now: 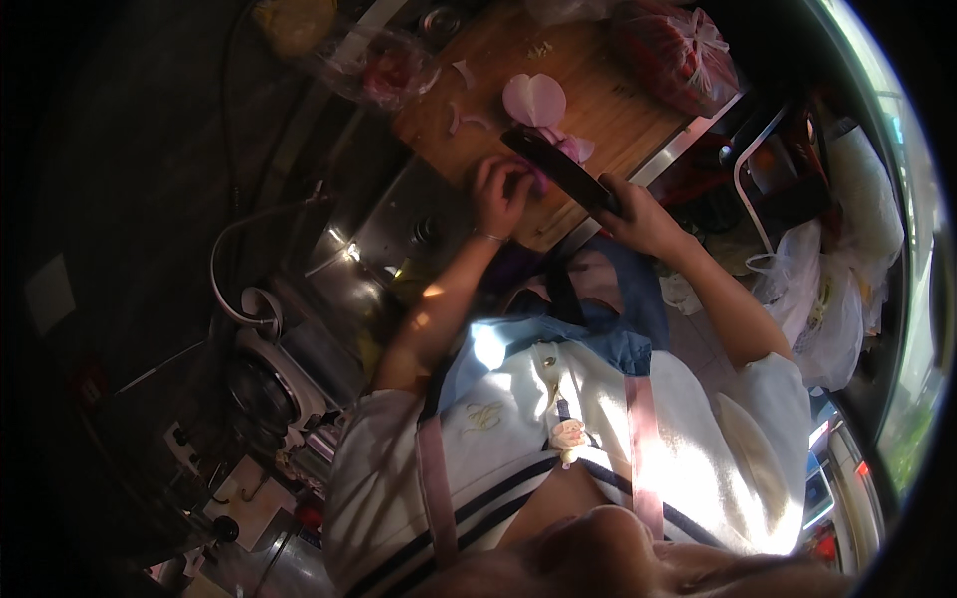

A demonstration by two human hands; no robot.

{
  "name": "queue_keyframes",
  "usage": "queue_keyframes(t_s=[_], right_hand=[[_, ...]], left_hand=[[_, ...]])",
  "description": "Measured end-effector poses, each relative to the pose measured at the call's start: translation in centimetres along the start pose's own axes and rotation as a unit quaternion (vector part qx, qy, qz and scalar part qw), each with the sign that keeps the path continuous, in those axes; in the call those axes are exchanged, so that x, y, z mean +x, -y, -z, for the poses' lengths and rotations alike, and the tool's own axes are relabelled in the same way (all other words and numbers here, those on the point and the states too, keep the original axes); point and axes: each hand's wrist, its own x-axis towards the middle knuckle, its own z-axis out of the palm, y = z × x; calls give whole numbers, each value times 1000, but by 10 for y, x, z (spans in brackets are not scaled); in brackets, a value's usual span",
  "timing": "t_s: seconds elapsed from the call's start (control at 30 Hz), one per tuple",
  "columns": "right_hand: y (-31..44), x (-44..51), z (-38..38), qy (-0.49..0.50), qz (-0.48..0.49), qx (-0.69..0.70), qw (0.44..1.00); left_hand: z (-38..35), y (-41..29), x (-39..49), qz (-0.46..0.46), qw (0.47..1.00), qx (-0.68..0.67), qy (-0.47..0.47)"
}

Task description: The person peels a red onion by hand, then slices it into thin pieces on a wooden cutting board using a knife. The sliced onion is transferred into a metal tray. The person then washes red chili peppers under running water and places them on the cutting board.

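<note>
My right hand point(639, 213) is closed round the handle of a dark, broad-bladed kitchen knife point(557, 166). The blade lies over cut purple onion pieces point(572, 146) on a wooden cutting board point(628, 112). My left hand point(499, 196), fingers curled, is at the board's near left edge against a piece of purple onion point(537, 178), partly hidden by the fingers and the blade. Beyond the knife sits a pale pink onion piece point(534, 99) with a crease down its middle. Thin onion peelings point(463, 119) are scattered on the board's left part.
A tied plastic bag of red food point(677, 56) rests at the board's far right. Another clear bag with something red point(389, 73) lies at far left. Left of me are a metal sink area point(411, 217) and a curved pipe point(217, 258). White plastic bags point(807, 299) hang at right.
</note>
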Motion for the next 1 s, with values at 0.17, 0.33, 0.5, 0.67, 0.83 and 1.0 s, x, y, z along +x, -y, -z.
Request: queue_keyframes(t_s=[0.17,0.33,0.5,0.67,0.83,1.0], right_hand=[[-9,20,-11,20,24,22,999],[-14,26,-35,-50,63,15,997],[2,3,-12,-25,25,5,999],[5,7,-4,15,45,-20,999],[-10,35,-34,-2,49,18,999],[-13,30,-44,-72,67,21,995]], left_hand=[[1,0,1,-4,1000,2,8],[0,1,3,-38,999,9,3],[1,2,1,-11,1000,-6,9],[0,3,2,-36,999,-1,1],[0,6,2,-43,999,11,15],[5,7,2,-36,999,0,24]])
